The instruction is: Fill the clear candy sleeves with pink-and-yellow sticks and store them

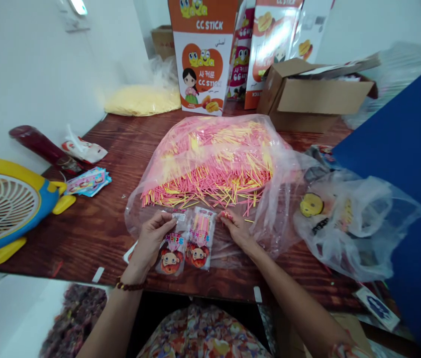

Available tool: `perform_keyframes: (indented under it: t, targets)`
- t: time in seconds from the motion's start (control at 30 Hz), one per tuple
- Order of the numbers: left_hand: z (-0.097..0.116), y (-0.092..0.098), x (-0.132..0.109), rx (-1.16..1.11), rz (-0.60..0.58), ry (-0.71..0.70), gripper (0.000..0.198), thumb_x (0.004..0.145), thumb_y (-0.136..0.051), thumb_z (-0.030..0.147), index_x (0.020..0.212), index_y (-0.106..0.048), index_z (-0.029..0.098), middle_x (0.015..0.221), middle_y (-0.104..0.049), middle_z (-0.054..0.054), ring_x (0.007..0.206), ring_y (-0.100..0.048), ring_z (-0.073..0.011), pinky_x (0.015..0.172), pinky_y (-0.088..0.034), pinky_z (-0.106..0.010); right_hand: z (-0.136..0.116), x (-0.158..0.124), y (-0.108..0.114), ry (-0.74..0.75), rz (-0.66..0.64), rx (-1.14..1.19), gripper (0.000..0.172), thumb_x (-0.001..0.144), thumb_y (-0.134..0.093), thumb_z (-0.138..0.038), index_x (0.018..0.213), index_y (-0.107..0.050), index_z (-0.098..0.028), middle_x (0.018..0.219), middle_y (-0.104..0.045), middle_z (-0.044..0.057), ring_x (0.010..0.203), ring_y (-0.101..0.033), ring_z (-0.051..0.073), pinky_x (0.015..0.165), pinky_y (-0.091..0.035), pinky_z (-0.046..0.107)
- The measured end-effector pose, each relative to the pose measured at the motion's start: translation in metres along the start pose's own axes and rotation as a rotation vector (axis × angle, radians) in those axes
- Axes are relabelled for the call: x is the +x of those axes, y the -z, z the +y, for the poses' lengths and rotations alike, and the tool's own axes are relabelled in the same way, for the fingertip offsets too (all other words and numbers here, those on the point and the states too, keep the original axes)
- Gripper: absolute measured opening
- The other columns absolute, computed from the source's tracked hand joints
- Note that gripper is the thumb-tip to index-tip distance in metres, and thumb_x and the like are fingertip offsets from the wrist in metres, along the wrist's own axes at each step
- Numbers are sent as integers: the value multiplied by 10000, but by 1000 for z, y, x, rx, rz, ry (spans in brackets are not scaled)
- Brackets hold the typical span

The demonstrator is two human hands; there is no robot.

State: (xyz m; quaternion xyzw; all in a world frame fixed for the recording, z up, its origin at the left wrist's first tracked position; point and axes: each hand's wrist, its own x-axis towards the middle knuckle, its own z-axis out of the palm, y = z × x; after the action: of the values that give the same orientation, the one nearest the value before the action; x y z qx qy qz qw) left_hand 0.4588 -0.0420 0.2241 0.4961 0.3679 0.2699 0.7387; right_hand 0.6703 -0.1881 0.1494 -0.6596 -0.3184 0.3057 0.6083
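My left hand [154,237] is closed, its thumb and fingers pinching the upper edge of a clear printed pouch [171,251] with a red-haired cartoon figure on it. Beside that lies a second pouch [198,243] of the same print, with pink and yellow sticks showing inside. To its right, my right hand [237,229] is closed around a small bunch of thin sticks [227,215], whose pinkish ends poke out at the fingertips. Just beyond both hands, a large clear bag [210,149] lies open toward me, full of loose pink and yellow sticks.
A yellow-and-blue fan [5,204] and several printed packets [89,181] are on the left. Printed cartons [205,59], an open cardboard box [317,97] and a bag of pale yellow material [141,99] line the back. A crumpled plastic bag [356,223] lies right, by a blue panel [404,149].
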Motion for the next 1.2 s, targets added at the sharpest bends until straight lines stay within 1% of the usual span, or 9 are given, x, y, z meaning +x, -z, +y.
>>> perform_keyframes:
  t: [0.2,0.33,0.5,0.63,0.73,0.83,0.97,1.1,1.2]
  targets:
    - [-4,-6,2,73,6,5,296,603,-855,357,700,-659,157,641,-599,35,584,-508,-82,550,-392,-186,-23,6,-5,-147,-21,449,267,714,-765,-431,867,-692,-224,797,-708,11,727,-642,170,745,-522,326]
    - [-6,-14,2,194,-65,-19,276,652,-810,381,674,-670,145,609,-577,32,552,-464,-78,522,-358,-192,-45,9,-11,-179,-80,517,315,708,-775,-446,893,-677,-211,792,-707,19,705,-646,170,712,-523,325]
    - [-8,-21,3,286,-133,-11,245,686,-765,360,655,-657,143,595,-577,27,545,-456,-86,524,-350,-206,-74,13,-16,151,-163,-15,240,860,-621,-440,920,-661,-211,885,-691,38,814,-617,191,789,-471,338]
    - [-6,-21,2,305,-176,19,232,709,-737,355,659,-657,144,598,-583,19,550,-471,-96,531,-357,-216,-97,18,-27,372,-401,-445,187,959,-456,-312,924,-604,-203,932,-645,63,874,-576,199,799,-431,328]
    - [-4,-17,1,349,-189,-1,233,715,-730,344,636,-644,142,579,-560,24,536,-443,-89,519,-329,-214,-103,22,-37,408,-511,-633,160,958,-434,-263,882,-559,-199,877,-624,62,808,-553,195,721,-399,307]
    - [-3,-13,0,355,-209,-25,253,741,-711,359,629,-632,146,574,-548,29,541,-435,-90,531,-330,-216,-103,24,-42,361,-516,-668,160,963,-438,-289,876,-543,-206,824,-620,41,750,-543,184,669,-367,293]
    - [-5,-8,-3,379,-225,-114,275,810,-655,385,657,-642,156,608,-563,21,584,-460,-106,573,-356,-226,-103,24,-42,242,-393,-404,150,922,-526,-337,849,-566,-212,773,-623,8,723,-563,169,677,-406,290]
    - [-7,-6,-6,467,-198,-273,246,859,-625,373,735,-688,170,670,-598,8,641,-487,-121,625,-380,-232,-112,20,-50,107,-141,219,154,910,-545,-366,903,-595,-221,770,-650,-12,673,-603,144,672,-479,294]
    - [-7,-10,-6,494,-207,-343,240,875,-616,352,734,-687,171,658,-588,10,626,-476,-116,614,-372,-231,-124,17,-65,75,-37,560,139,884,-580,-362,954,-579,-242,745,-661,-30,672,-638,148,680,-517,309]
